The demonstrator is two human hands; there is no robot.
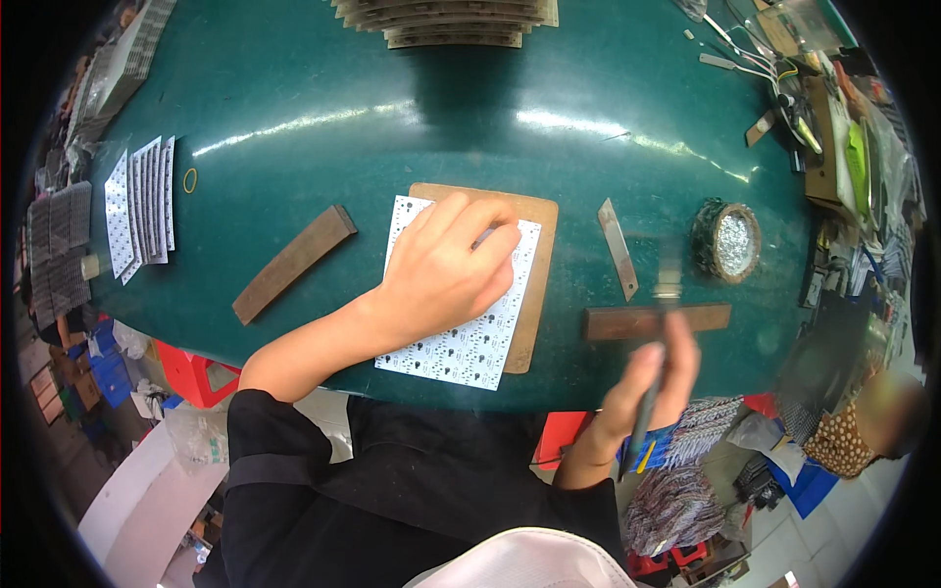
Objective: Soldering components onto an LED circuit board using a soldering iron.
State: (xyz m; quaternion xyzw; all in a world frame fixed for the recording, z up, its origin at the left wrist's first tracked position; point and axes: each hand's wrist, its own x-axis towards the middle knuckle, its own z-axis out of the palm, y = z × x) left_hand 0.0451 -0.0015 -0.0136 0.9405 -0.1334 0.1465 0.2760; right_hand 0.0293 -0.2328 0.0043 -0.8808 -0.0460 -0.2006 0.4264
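Observation:
A white circuit board panel (453, 355) printed with small black marks lies on a brown backing board (532, 294) at the front middle of the table. On top of the panel rests my left hand (453, 263), its fingers curled closed; what they hold, if anything, is hidden. My right hand (659, 377), blurred by motion, grips a flat brush (668, 284) with a dark handle, bristles pointing away from me. Beneath the brush lies a dark wooden bar (613, 323). A thin metal strip (618, 250) lies between the panel and a tape-wrapped round tin (733, 243) with a shiny silver inside.
The green table (294, 176) has a dark wooden block (294, 265) on the left. Several white panels (142, 208) stand beside a yellow rubber band (190, 180). Stacked boards (456, 22) sit at the far edge. Cables (755, 67) and a cardboard box (823, 142) occupy the right.

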